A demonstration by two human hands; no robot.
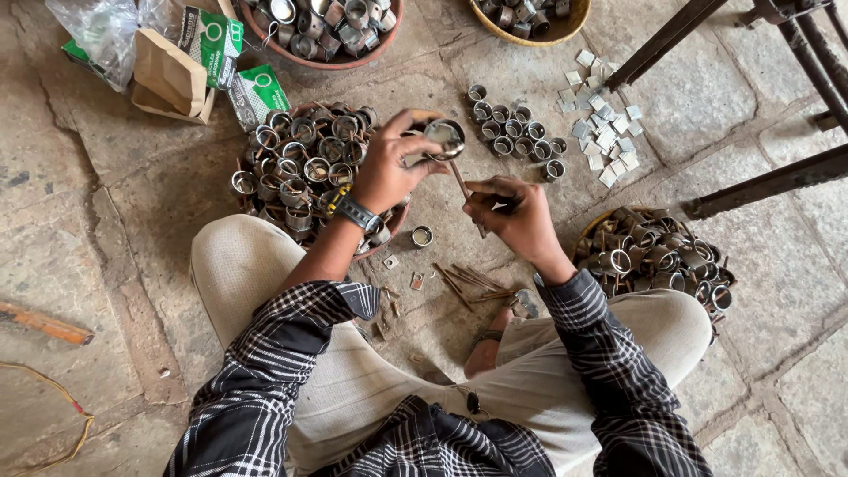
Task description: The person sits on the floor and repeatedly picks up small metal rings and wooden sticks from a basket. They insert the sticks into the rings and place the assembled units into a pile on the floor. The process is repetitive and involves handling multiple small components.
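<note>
Head view: left hand (389,163) fingers pinch small metal cup (444,137).

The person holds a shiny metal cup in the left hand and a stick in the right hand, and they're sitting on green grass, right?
Not grass. The head view shows a stone floor. The left hand does hold the metal cup, the right hand the stick.

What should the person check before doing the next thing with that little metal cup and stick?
1. Left hand grips the metal cup: ok.
2. Right hand holds the stick: ok.
3. Stick tip meets the cup: cannot tell, fingers hide it.
4. Spare sticks lie on the floor near the knees: ok.
5. Bowl of cups sits beside the left hand: ok.
</note>
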